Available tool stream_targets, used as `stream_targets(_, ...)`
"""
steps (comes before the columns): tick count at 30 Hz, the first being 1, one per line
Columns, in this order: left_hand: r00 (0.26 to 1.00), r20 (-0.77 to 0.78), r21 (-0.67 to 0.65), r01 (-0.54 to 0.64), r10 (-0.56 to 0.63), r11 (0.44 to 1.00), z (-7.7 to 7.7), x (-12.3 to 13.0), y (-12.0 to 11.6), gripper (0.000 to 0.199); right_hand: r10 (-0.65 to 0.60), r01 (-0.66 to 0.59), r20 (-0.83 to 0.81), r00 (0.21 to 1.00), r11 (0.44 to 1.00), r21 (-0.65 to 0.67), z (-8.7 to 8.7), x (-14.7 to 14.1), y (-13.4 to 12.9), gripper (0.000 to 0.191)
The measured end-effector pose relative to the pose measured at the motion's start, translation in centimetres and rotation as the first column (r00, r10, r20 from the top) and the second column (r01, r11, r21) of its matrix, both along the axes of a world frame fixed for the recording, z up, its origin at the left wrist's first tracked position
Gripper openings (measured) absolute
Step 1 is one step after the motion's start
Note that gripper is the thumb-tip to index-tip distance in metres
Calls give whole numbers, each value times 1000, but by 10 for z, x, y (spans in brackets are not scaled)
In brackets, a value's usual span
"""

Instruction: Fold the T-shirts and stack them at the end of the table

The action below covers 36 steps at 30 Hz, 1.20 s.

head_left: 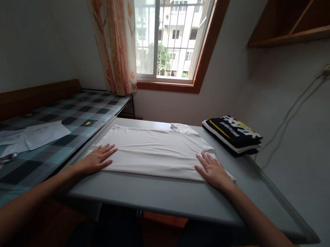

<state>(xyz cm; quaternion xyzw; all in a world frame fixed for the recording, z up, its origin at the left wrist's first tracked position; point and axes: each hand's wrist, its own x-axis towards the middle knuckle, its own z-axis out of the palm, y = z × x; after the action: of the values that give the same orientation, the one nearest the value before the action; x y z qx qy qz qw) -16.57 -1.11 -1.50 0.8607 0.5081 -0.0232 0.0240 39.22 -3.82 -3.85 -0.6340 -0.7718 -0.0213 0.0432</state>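
A white T-shirt [154, 153] lies sideways on the grey table, with a straight folded edge along its near side. One sleeve sticks out at its far edge, and the collar is by my right hand. My left hand [99, 158] rests flat on the shirt's left end, fingers spread. Palm down on the right end, near the collar, lies my right hand [213, 170], its fingers also spread. Neither hand grips the cloth.
A stack of folded shirts [233, 134], mostly black and white, stands at the table's back right. Left of the table [154, 192] is a bed [98, 103] with a checked cover and papers [37, 135]. A window is ahead; cables [288, 113] hang on the right wall.
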Motion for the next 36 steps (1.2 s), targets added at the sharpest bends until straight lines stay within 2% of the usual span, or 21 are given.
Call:
stream_targets(4,999,40,-28,-23,24,999,15,19,9,68,-8,9,-38,999,1000,20,11,-5,10,63)
stream_targets(6,994,106,6,23,-23,1000,23,47,12,69,-38,42,-69,997,997,67,18,-17,20,63)
stream_targets(8,974,162,13,156,-156,988,30,88,12,66,-10,21,-96,995,994,111,26,-34,32,63)
stream_targets(10,911,212,23,356,-353,934,34,138,9,64,47,-30,-125,991,990,138,33,-55,48,61)
stream_targets(12,813,238,50,536,-532,842,37,187,6,64,63,-36,-170,983,987,157,39,-74,66,58)
stream_targets(14,732,252,91,634,-633,768,38,229,6,61,64,-31,-209,976,987,157,43,-87,86,56)
stream_targets(17,680,251,127,682,-689,720,30,267,17,64,27,11,-250,968,989,147,45,-90,118,55)
stream_targets(19,676,257,113,689,-691,716,20,276,26,71,-2,42,-273,962,989,140,45,-82,139,52)
stream_targets(23,686,309,55,679,-659,732,0,276,35,75,-80,115,-298,951,988,103,39,-57,171,47)
stream_targets(26,677,368,22,678,-637,734,-1,275,35,68,-167,203,-292,942,974,99,27,-41,179,45)
stream_targets(28,679,441,21,646,-587,763,2,276,40,58,-232,278,-290,928,952,126,16,-35,179,44)
stream_targets(31,673,564,81,531,-478,843,5,278,61,47,-262,330,-329,907,928,172,2,-29,176,44)
stream_targets(34,657,669,132,355,-347,926,6,280,97,40,-220,329,-413,884,920,213,-6,-23,178,44)
stream_targets(36,649,728,109,207,-220,972,5,285,124,36,-203,336,-456,867,913,231,-7,-19,181,43)
